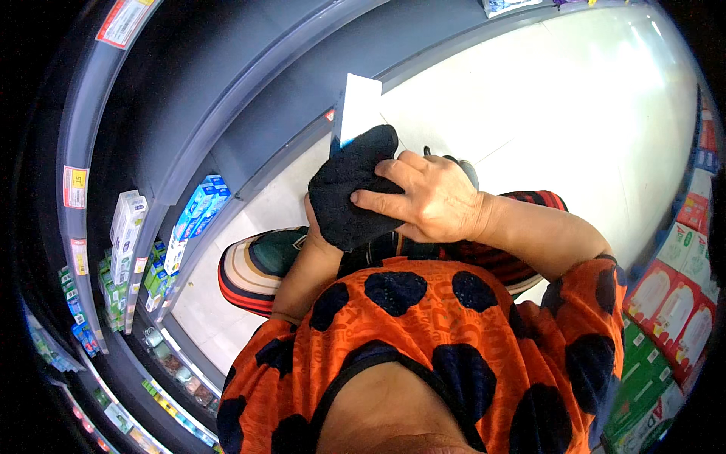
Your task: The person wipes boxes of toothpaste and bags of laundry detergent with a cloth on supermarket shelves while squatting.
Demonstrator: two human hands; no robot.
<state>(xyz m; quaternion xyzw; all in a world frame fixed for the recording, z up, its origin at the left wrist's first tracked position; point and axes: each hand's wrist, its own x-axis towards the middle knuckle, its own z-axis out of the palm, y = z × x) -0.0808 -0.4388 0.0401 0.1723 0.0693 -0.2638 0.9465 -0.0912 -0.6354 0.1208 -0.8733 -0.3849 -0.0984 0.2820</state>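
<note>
A black cloth (357, 187) lies over the near end of a long, narrow white box (361, 105) with a touch of blue. The box's far end sticks out beyond the cloth. My right hand (434, 196) presses and grips the cloth from above, its fingers bent over the fabric. Beneath the cloth's left edge is my left hand (319, 227), around the covered end of the box. Most of its fingers are hidden by the cloth.
Dark shelf tiers (266, 96) with price tags curve along the left. Upright toothpaste boxes (198, 213) and a white carton stack (127, 238) stand on them. My knees (258, 272) are bent over the pale tiled floor (544, 113). Stacked red and green cartons (669, 306) line the right.
</note>
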